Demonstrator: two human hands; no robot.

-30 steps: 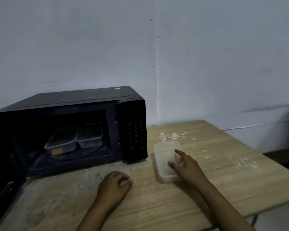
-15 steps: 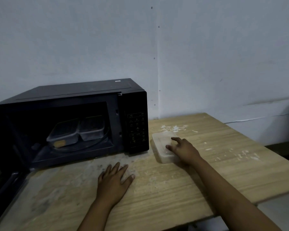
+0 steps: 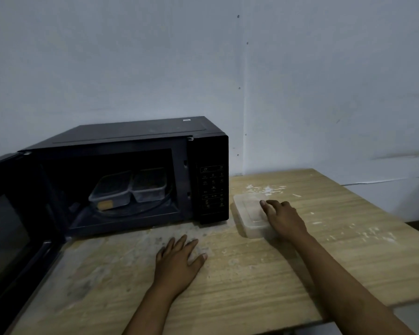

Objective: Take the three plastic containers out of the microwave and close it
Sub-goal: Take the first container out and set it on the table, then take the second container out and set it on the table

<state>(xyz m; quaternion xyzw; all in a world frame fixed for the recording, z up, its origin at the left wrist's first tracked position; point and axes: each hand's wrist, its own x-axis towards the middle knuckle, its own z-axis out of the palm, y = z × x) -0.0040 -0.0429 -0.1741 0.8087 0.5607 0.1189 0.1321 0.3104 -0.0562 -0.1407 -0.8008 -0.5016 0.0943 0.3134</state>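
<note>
Nearest to you is the wooden surface (image 3: pixel 264 281), worn and dusty grey on the left, with white flecks scattered over the right and far side. Your left hand (image 3: pixel 177 262) lies flat on it, palm down, fingers spread, so that grip is open and empty. Its forearm runs off the bottom edge.

A bit further out, your right hand (image 3: pixel 284 220) rests on the right side of the cloudy container (image 3: pixel 250 217) that sits on the surface just right of the microwave (image 3: pixel 136 175). The fingers lie loosely over the lid, and you can't really tell if that grip is closed around it or just lying on top.

The door (image 3: pixel 12 226) hangs wide open on the left and gets cut off by the frame. Inside it's dark, but you can make out two more containers, the left container (image 3: pixel 113 189) and the right container (image 3: pixel 149 183), side by side and touching on the round tray. What's in them is too dim to read, same for the keypad (image 3: pixel 213 189).

Behind everything there's a plain pale wall (image 3: pixel 324 93).
</note>
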